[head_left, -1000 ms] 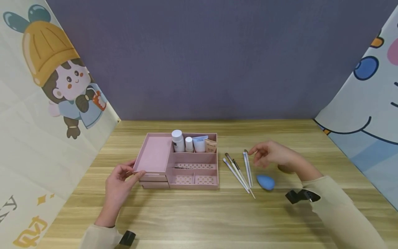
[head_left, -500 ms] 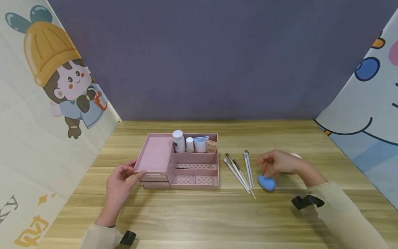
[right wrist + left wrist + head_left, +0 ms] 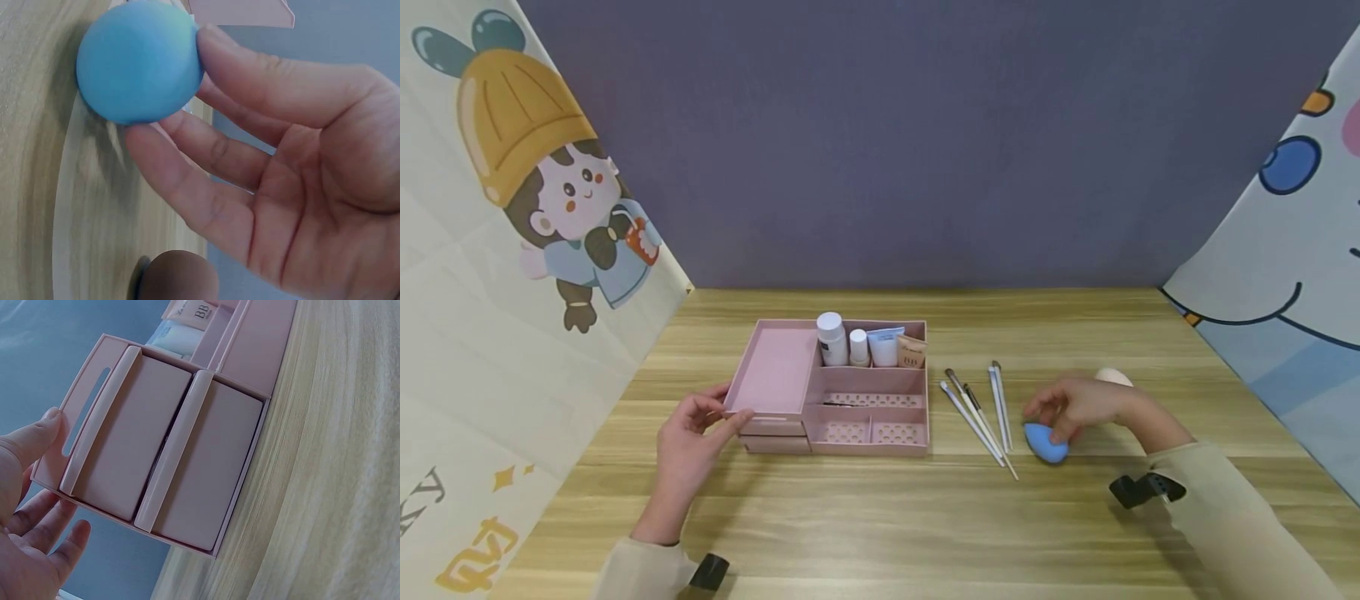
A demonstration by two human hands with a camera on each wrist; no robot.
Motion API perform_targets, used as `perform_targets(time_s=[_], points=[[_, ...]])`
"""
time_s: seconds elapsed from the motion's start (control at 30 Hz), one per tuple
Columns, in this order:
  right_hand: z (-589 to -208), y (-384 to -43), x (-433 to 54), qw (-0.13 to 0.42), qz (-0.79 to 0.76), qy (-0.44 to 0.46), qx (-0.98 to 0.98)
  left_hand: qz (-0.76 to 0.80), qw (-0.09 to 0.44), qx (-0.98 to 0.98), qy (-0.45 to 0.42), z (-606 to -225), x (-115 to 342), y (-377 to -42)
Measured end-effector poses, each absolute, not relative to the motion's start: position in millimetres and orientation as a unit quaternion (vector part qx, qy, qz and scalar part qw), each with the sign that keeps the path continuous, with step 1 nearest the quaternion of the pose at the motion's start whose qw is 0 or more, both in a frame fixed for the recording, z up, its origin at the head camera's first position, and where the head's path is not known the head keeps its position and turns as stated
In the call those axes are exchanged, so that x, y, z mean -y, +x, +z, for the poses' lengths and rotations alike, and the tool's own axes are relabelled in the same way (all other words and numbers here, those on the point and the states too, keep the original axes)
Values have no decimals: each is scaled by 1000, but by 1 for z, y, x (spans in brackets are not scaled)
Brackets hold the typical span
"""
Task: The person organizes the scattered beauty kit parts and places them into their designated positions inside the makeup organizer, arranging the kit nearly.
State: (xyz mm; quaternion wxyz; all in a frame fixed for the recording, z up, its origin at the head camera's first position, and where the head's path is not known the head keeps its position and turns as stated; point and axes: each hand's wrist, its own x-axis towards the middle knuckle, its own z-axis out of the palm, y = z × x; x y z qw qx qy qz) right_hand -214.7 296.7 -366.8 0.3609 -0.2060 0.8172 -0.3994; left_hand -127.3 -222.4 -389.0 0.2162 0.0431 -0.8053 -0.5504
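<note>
Blue sponge (image 3: 1041, 444) pinched in the right hand (image 3: 1086, 402)
It sits between thumb (image 3: 269, 87) and fingers (image 3: 194, 187), near the brushes (image 3: 973, 424) on the tabletop (image 3: 880, 517); the left hand (image 3: 688, 442) grips the pink organizer's (image 3: 775, 367) corner.

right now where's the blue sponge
In the head view, the blue sponge is right of centre and a little below the middle, pinched in the right hand, just right of the nearest pair of brushes.
</note>
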Motion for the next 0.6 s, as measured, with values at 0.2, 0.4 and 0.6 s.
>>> perform_targets(time_s=[0.2, 0.4, 0.6], points=[[-364, -214, -295, 373, -393, -201, -816, -550, 214, 806, 45, -388, 222, -126], [-363, -213, -295, 372, -389, -205, -817, -552, 217, 804, 43, -389, 222, -127], [-359, -215, -291, 364, -381, -204, -825, -551, 220, 804, 45, -389, 221, -126]])
